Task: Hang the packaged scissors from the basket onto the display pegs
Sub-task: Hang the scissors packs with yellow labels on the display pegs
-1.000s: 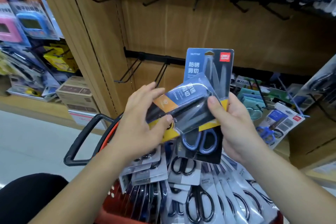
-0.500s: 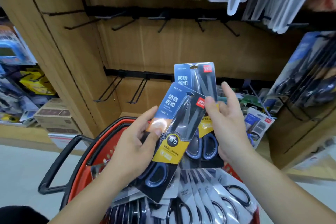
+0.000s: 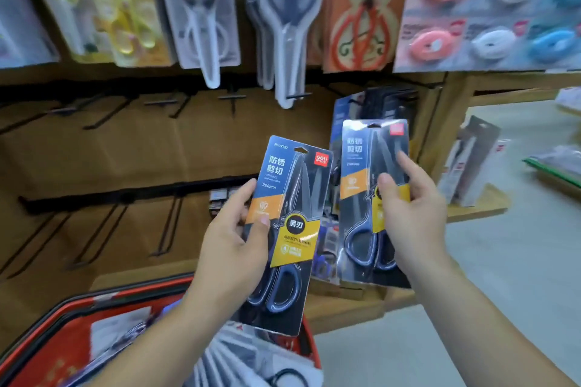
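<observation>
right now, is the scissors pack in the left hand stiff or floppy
Probably stiff: the scissors pack looks flat though the left hand grips only one edge. Likely bottom-heavy, with handles low. Its glossy blister may be slippery.

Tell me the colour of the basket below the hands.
The basket is red with a black outer edge; head view.

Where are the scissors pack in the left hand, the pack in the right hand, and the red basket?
left pack (image 3: 295, 224): head view, black round label.
right pack (image 3: 354, 145): head view, blue upper card.
red basket (image 3: 125, 292): head view, far rim.
</observation>
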### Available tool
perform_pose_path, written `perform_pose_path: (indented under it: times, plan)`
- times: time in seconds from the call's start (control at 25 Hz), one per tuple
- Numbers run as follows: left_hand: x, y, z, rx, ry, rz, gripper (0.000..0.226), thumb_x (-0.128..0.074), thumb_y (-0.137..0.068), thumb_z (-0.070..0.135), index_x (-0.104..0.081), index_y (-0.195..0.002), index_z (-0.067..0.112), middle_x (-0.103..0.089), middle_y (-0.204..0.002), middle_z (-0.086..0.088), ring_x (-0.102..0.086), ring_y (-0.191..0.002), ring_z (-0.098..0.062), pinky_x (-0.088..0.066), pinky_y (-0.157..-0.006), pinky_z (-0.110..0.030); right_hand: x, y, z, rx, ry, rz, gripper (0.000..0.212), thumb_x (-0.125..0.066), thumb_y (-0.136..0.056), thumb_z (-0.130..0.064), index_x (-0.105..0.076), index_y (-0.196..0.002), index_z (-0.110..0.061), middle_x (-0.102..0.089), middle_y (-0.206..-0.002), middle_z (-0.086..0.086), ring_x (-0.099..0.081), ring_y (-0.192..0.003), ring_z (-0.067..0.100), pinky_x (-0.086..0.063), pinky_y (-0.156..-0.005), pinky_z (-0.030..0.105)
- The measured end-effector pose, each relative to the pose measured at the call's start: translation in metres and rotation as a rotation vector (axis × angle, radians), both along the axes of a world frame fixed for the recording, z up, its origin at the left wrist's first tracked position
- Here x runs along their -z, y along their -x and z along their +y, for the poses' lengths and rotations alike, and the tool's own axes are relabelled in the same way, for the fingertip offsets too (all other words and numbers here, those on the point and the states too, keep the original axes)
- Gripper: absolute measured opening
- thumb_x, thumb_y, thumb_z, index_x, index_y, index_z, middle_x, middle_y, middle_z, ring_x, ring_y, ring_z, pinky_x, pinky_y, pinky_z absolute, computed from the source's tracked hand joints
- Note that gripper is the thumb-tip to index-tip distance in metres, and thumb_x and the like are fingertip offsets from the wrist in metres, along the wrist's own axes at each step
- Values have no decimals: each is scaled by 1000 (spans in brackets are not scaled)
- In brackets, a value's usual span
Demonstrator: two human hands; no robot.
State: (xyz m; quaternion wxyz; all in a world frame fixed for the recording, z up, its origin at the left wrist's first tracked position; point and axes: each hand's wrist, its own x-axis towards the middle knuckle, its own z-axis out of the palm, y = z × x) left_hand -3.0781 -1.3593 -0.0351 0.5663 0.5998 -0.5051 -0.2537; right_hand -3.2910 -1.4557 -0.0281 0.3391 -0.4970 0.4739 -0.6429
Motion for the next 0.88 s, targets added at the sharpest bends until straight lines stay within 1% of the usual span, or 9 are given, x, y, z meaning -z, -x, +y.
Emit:
perform_pose_path:
  times: [0.08,0.16,0.2,0.32,0.4,0.48,0.6,0.76,0.88]
  plan:
    - [-6,16,-21,29,3,4,50,-56,-108,12,-53,-148,42,-74,-102,10,-76,-96,-7,-60,-77,-21,-12,17,-20,62,68,84,52,-61,-105,-23,-49,-154,-37,-57,-136,-32,-56,-115,-16,-43,-102,8]
    - [-13,32,-38,64,7,28,52,-55,-108,13,-50,-151,41,-72,-99,12,-76,-93,-4,-57,-70,-15,-15,27,-42,95,110,143,54,-57,-106,-23,-44,-156,-38,-46,-144,-34,-37,-113,-38,-28,-94,-8]
    - [-16,40,-46,86,4,41,53,-55,-108,13,-48,-152,42,-71,-98,13,-76,-92,-4,-57,-68,-14,-13,29,-53,111,114,166,55,-57,-106,-24,-43,-157,-39,-45,-148,-33,-36,-113,-37,-27,-94,-8]
    - [-18,55,-65,120,-5,83,55,-54,-108,14,-46,-154,44,-71,-106,15,-75,-96,-2,-59,-67,-15,-2,30,-81,132,133,217,60,-55,-105,-30,-34,-158,-50,-43,-148,-40,-43,-115,-21,-38,-108,15]
    - [-16,63,-76,124,-14,109,54,-55,-108,14,-48,-152,45,-72,-106,17,-75,-97,-1,-60,-67,-16,6,33,-93,143,152,262,62,-55,-106,-26,-32,-160,-48,-42,-132,-45,-37,-110,-32,-30,-98,3]
    - [-16,69,-81,130,-22,105,54,-55,-108,14,-49,-150,46,-73,-100,23,-75,-96,-1,-60,-67,-17,16,37,-101,191,173,299,63,-55,-107,-23,-32,-161,-45,-43,-127,-40,-35,-109,-32,-29,-88,-2]
    - [-16,75,-84,153,-21,91,53,-53,-108,11,-50,-145,49,-73,-94,29,-76,-94,-1,-61,-69,-18,28,49,-109,209,124,275,60,-54,-107,-26,-33,-160,-47,-38,-138,-39,-33,-120,-22,-29,-91,4]
    - [-16,82,-93,186,-31,85,52,-51,-108,9,-49,-143,49,-73,-92,32,-75,-93,2,-61,-67,-19,25,59,-125,147,128,233,57,-57,-106,-28,-39,-158,-43,-41,-150,-33,-50,-130,-4,-39,-106,17]
    - [-18,85,-93,168,-37,98,52,-52,-108,8,-51,-141,48,-75,-91,28,-76,-91,0,-61,-66,-18,37,60,-123,151,189,214,52,-59,-104,-25,-46,-153,-39,-56,-149,-17,-57,-106,-6,-46,-99,16]
